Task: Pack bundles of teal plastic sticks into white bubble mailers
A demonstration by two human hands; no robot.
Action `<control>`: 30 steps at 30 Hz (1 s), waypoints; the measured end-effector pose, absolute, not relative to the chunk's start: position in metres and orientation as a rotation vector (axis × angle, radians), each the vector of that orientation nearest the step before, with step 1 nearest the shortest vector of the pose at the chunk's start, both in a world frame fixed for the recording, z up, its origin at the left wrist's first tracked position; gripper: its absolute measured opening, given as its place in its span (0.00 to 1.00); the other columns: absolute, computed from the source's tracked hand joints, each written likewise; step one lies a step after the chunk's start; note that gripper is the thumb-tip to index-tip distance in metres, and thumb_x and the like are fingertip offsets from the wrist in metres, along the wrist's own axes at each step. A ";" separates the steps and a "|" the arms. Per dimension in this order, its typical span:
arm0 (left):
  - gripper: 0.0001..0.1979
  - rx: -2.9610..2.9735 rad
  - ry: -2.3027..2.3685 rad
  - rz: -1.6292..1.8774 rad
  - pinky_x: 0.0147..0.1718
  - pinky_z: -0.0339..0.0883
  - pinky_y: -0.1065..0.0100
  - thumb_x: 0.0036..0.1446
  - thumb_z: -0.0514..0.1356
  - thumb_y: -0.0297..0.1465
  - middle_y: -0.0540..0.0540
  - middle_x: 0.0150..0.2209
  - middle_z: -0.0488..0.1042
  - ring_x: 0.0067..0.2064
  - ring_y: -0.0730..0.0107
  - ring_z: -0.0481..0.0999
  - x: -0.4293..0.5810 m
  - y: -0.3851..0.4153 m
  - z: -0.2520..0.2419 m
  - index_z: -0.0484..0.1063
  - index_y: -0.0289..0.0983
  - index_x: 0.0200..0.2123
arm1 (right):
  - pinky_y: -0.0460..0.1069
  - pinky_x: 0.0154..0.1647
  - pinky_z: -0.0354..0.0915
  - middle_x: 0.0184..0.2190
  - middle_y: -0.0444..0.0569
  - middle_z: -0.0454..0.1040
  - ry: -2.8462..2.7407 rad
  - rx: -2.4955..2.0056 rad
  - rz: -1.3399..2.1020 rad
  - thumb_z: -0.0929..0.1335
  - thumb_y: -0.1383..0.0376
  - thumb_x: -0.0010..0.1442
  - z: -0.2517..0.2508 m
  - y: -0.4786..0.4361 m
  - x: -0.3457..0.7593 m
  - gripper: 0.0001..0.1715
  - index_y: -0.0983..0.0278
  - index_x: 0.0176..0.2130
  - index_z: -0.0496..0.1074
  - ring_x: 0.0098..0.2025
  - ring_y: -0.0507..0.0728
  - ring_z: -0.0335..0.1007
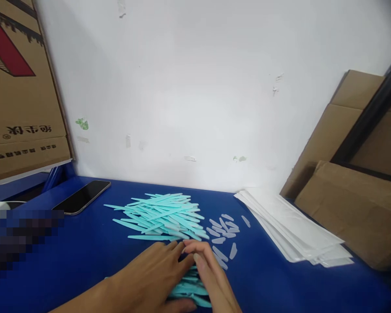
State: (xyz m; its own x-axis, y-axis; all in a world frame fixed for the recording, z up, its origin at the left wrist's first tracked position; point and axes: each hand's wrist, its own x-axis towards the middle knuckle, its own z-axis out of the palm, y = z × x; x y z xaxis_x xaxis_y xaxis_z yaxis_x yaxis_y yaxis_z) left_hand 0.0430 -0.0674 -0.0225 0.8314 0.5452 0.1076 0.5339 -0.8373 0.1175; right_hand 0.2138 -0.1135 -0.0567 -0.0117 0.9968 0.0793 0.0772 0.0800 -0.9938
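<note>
My left hand [150, 274] reaches in from the lower left with its fingers bent, and its fingertips meet those of my right hand [211, 274]. The right thumb and index finger are pinched together. Whatever lies between the fingertips is hidden or too small to make out. Just beyond them spreads a loose pile of slim, tapered teal sticks [166, 215], shaped like eyebrow razors. More teal sticks [192, 289] lie below my hands, partly covered by them. Several small translucent blade covers [226, 226] are scattered right of the pile, some close to my right hand.
A smartphone [84, 198] lies at the back left of the blue table [94, 243]. White plastic bags [289, 230] are stacked at the right, beside brown cardboard [348, 208]. A large carton [22, 100] stands at the left. A white wall [189, 95] closes off the back.
</note>
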 end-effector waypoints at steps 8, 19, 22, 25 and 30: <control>0.29 2.943 1.008 0.095 0.37 0.68 0.55 0.58 0.53 0.57 0.41 0.44 0.74 0.42 0.50 0.74 0.045 -0.069 -0.015 0.70 0.40 0.48 | 0.50 0.55 0.60 0.45 0.46 0.73 -1.468 -1.090 1.031 0.58 0.48 0.69 -0.047 -0.079 0.232 0.21 0.57 0.41 0.71 0.53 0.58 0.66; 0.23 2.955 1.170 0.596 0.56 0.62 0.47 0.66 0.54 0.43 0.38 0.58 0.66 0.58 0.48 0.64 0.022 -0.027 -0.008 0.65 0.42 0.60 | 0.55 0.50 0.58 0.41 0.48 0.71 -1.983 -1.047 0.295 0.57 0.62 0.72 -0.023 -0.053 0.270 0.14 0.58 0.42 0.70 0.45 0.58 0.66; 0.37 2.965 1.245 0.497 0.63 0.52 0.42 0.64 0.52 0.52 0.38 0.69 0.53 0.69 0.43 0.50 0.008 -0.007 -0.023 0.49 0.43 0.70 | 0.56 0.51 0.58 0.41 0.48 0.72 -2.105 -0.999 0.220 0.58 0.65 0.71 -0.025 -0.056 0.268 0.12 0.59 0.43 0.69 0.44 0.58 0.66; 0.43 2.939 1.265 0.350 0.65 0.47 0.43 0.63 0.49 0.56 0.37 0.71 0.49 0.71 0.45 0.46 -0.003 0.007 -0.036 0.41 0.40 0.72 | 0.56 0.50 0.58 0.41 0.48 0.72 -2.155 -0.984 0.219 0.59 0.66 0.70 -0.027 -0.059 0.264 0.11 0.59 0.43 0.69 0.44 0.58 0.66; 0.38 2.927 1.298 0.423 0.61 0.54 0.47 0.62 0.51 0.56 0.36 0.66 0.60 0.65 0.47 0.60 -0.004 0.014 -0.039 0.55 0.40 0.67 | 0.56 0.51 0.59 0.41 0.48 0.73 -2.129 -1.017 0.273 0.58 0.65 0.71 -0.030 -0.055 0.265 0.12 0.59 0.42 0.70 0.44 0.57 0.67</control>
